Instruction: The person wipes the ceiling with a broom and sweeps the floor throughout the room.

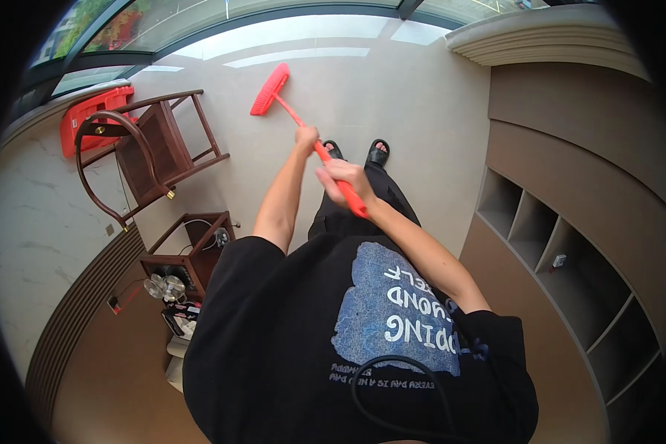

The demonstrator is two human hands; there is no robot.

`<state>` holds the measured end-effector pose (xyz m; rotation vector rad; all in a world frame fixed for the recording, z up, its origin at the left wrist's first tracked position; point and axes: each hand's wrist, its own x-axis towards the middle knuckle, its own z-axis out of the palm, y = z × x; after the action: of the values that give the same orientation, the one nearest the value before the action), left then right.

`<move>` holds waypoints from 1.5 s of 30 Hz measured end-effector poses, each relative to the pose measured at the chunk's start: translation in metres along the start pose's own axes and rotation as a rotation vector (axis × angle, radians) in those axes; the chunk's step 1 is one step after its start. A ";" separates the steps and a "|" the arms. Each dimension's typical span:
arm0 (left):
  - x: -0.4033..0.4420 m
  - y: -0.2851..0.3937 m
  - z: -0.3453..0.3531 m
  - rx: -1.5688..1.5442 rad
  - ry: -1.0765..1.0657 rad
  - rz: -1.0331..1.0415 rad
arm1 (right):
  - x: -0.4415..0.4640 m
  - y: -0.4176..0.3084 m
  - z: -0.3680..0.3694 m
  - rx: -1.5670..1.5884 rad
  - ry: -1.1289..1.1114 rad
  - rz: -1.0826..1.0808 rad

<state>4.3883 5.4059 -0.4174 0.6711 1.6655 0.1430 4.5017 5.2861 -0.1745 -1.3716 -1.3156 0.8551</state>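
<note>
A red broom (271, 90) slants across the view, its bristled head down on the pale floor ahead of my feet. My left hand (307, 138) is wrapped round the middle of the handle, closer to the head. Higher up, near the thick handle end, my right hand (345, 180) is closed round the grip, and its fingers look slightly blurred. The handle's tip sticks out below my right hand, in front of my black trousers.
A dark wooden armchair (155, 144) stands on the left, with a red plastic item (96, 111) behind it. Nearer are a small wooden table (189, 248) and a clear-bladed fan (164, 287). Open shelf compartments (533, 222) line the right. Windows (177, 26) run along the far side.
</note>
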 end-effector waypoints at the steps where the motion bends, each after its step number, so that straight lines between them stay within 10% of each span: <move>1: -0.026 -0.006 0.012 0.011 0.017 0.004 | -0.011 -0.010 -0.012 0.020 0.053 0.022; 4: -0.032 -0.063 0.071 0.119 0.097 0.062 | -0.051 -0.026 -0.057 -0.012 0.126 0.085; 13: -0.186 0.048 0.067 -0.367 -0.085 -0.041 | -0.009 -0.073 -0.083 0.176 0.291 -0.279; 27: 0.052 0.049 0.034 0.089 -0.040 0.033 | 0.026 0.052 -0.003 0.040 0.076 -0.203; 35: -0.096 0.038 0.108 -0.014 -0.019 -0.031 | -0.038 -0.004 -0.089 0.063 0.237 0.117; 45: -0.050 0.076 0.064 -0.177 0.049 -0.015 | -0.002 0.007 -0.053 0.128 0.376 -0.201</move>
<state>4.4769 5.4256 -0.3540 0.5253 1.6818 0.2945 4.5536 5.2752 -0.1691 -1.2056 -1.0650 0.5060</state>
